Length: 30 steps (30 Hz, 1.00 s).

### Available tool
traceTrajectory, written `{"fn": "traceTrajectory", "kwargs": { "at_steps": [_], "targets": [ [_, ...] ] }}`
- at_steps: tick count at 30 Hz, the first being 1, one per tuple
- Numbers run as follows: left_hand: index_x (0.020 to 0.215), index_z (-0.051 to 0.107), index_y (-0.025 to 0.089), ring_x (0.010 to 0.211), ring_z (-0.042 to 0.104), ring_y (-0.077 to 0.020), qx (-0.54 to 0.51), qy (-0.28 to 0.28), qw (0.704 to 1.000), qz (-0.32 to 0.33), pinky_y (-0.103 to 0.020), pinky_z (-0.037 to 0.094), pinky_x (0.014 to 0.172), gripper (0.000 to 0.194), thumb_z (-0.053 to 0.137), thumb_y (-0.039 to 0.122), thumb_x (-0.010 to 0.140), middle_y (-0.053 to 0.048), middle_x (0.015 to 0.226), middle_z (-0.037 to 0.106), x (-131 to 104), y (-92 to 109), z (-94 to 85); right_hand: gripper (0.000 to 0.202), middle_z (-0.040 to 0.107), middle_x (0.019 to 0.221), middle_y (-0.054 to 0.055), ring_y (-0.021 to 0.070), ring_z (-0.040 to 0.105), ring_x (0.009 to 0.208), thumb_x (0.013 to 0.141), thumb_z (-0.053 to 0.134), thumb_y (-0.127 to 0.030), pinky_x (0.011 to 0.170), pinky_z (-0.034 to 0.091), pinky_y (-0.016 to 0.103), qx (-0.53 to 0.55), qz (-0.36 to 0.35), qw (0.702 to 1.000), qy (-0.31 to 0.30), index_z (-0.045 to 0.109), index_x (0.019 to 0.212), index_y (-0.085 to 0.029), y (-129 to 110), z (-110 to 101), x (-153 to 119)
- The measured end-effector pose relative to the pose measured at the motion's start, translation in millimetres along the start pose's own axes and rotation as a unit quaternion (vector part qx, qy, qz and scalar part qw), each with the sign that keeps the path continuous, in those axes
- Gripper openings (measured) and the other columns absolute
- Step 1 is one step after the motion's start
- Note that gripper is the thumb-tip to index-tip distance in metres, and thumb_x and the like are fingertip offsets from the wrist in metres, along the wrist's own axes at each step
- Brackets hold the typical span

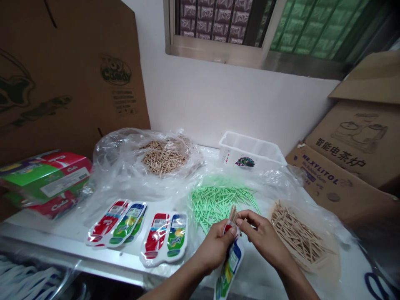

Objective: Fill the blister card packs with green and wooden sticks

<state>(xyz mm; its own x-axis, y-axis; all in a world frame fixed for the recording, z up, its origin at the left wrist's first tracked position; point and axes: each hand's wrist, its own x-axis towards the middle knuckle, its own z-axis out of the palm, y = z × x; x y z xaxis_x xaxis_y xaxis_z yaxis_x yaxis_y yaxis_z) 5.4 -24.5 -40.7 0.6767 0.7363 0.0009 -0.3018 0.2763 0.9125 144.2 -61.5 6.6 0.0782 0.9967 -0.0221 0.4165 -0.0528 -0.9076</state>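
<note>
My left hand (pixel 218 241) is closed around a bottle-shaped packet (pixel 229 268) with a printed soft-drink design, tilted with its top away from me. Thin brown sticks (pixel 233 214) poke out of the packet's top. At that opening my right hand (pixel 261 235) is closed in a pinch on what looks like a brown stick; its fingertips partly hide it. Just beyond my hands lies a heap of light green sticks (pixel 215 204) on clear plastic. To the right, more brown sticks (pixel 300 235) fill a pale bag. Flat red-and-green printed packets (pixel 164 239) lie on the table to the left.
A clear bag (pixel 118 162) of brown sticks (pixel 164 160) sits at the back. A white plastic bin (pixel 251 150) stands by the wall. Cardboard boxes (pixel 328 179) flank the right, and a large carton (pixel 78 83) the left. Blue-handled scissors (pixel 376 287) lie at lower right.
</note>
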Motion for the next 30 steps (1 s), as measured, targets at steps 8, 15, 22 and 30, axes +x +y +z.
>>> {"fn": "traceTrajectory", "kwargs": {
  "at_steps": [8, 15, 22, 30],
  "targets": [
    [0.08, 0.057, 0.013, 0.061, 0.039, -0.0109, 0.014, -0.002, 1.0, 0.001, -0.021, 0.032, 0.06, 0.04, 0.058, 0.053, 0.076, 0.001, 0.067, 0.047, -1.9, 0.4, 1.9, 0.026, 0.063, 0.074, 0.001, 0.0157, 0.055, 0.069, 0.08, 0.054, -0.042, 0.064, 0.042, 0.025, 0.004, 0.003, 1.0, 0.015, 0.064, 0.081, -0.017, 4.8, 0.7, 0.8],
    [0.077, 0.057, 0.012, 0.058, 0.037, -0.0093, 0.009, -0.016, 1.0, -0.026, -0.021, 0.03, 0.058, 0.037, 0.059, 0.049, 0.077, 0.001, 0.065, 0.046, -4.4, 2.2, 1.7, 0.019, 0.055, 0.069, -0.002, 0.0127, 0.049, 0.065, 0.081, 0.052, -0.036, 0.061, 0.04, 0.023, 0.024, -0.015, 1.0, -0.004, 0.057, 0.075, -0.019, 5.3, -1.7, -1.9],
    [0.08, 0.059, 0.01, 0.061, 0.04, -0.0096, -0.005, -0.01, 0.999, -0.031, -0.021, 0.031, 0.061, 0.037, 0.058, 0.047, 0.079, 0.0, 0.068, 0.05, -5.8, -1.0, 2.3, 0.014, 0.051, 0.068, -0.004, 0.0117, 0.048, 0.062, 0.085, 0.047, -0.033, 0.058, 0.039, 0.022, 0.001, -0.018, 1.0, 0.017, 0.052, 0.08, -0.02, 5.0, 0.4, -8.8],
    [0.083, 0.06, 0.011, 0.063, 0.041, -0.0101, 0.003, -0.03, 0.999, -0.03, -0.022, 0.033, 0.063, 0.036, 0.059, 0.046, 0.078, 0.0, 0.068, 0.049, -4.9, -4.7, 0.1, 0.024, 0.063, 0.081, 0.001, 0.0159, 0.056, 0.076, 0.085, 0.05, -0.039, 0.067, 0.043, 0.025, 0.052, -0.025, 0.998, -0.003, 0.061, 0.091, -0.019, 3.8, 0.3, -9.6]
  ]
}}
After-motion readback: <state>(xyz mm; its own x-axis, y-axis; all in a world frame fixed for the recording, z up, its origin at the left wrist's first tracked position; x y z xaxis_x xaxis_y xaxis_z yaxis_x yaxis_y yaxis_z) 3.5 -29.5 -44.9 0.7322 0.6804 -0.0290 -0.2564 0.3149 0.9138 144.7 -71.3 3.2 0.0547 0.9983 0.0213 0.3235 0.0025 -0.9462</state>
